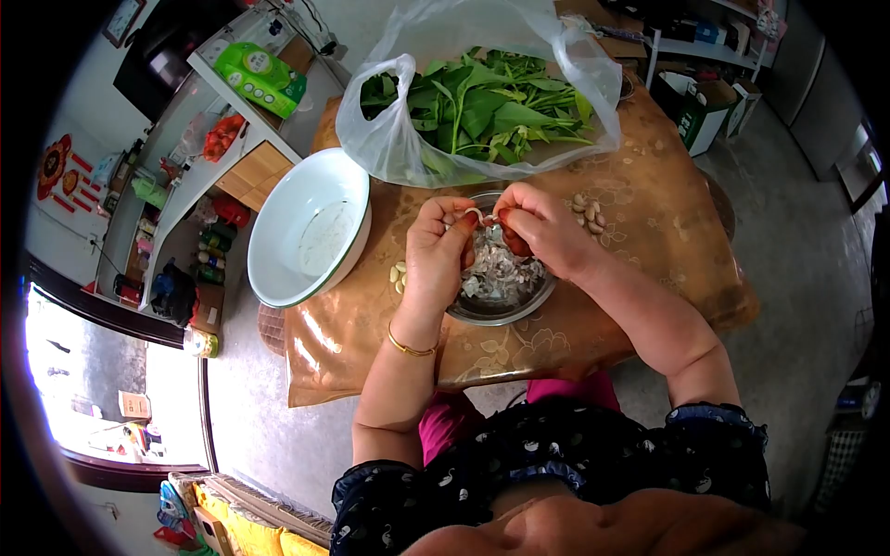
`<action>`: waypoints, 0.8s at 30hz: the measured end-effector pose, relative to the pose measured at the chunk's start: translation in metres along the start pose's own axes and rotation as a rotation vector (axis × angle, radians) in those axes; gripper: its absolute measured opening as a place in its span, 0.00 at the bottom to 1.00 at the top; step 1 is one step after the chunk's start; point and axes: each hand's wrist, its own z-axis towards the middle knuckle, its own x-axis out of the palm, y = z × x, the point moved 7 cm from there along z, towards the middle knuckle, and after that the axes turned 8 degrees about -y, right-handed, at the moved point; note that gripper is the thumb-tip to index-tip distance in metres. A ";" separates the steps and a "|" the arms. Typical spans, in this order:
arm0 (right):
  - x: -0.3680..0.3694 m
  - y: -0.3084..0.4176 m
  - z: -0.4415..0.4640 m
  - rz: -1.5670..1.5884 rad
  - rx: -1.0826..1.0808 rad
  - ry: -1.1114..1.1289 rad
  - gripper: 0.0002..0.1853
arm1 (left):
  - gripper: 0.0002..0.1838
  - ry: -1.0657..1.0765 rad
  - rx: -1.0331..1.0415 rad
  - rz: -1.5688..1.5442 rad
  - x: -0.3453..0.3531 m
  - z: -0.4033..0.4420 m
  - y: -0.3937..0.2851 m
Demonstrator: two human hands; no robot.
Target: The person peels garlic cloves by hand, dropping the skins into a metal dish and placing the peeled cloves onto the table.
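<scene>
My left hand (439, 236) and my right hand (545, 227) meet above a metal bowl (501, 320), both closed in a pinch. Between their fingertips is a small pale garlic clove (476, 213), partly covered by the fingers. Papery garlic skins (501, 276) lie heaped in the bowl. Beside my left wrist, several whitish peeled garlic cloves (399, 277) rest on the table. Several garlic cloves in their skins (591, 213) sit in a small group to the right of my right hand.
A brown patterned cloth covers the table (667, 213). At its far side, an open plastic bag (375, 139) holds leafy greens (482, 102). A white basin (269, 269) stands on the left. Shelves (204, 171) line the left wall; cartons (712, 116) stand at the far right.
</scene>
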 end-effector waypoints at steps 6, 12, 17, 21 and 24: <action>0.002 0.001 -0.002 0.115 0.046 0.077 0.05 | 0.08 -0.070 -0.024 -0.016 0.000 0.000 -0.008; 0.003 0.012 -0.003 -0.189 -0.152 0.033 0.06 | 0.08 -0.068 -0.030 0.002 -0.004 0.001 -0.006; 0.005 0.005 -0.002 -0.192 -0.056 0.031 0.06 | 0.08 -0.074 0.044 0.167 -0.004 0.000 -0.009; 0.008 0.006 -0.004 -0.089 0.000 0.040 0.04 | 0.08 -0.068 0.183 0.305 0.001 -0.004 -0.016; 0.007 0.004 -0.002 -0.121 -0.027 0.056 0.04 | 0.09 -0.077 0.305 0.395 0.003 -0.005 -0.015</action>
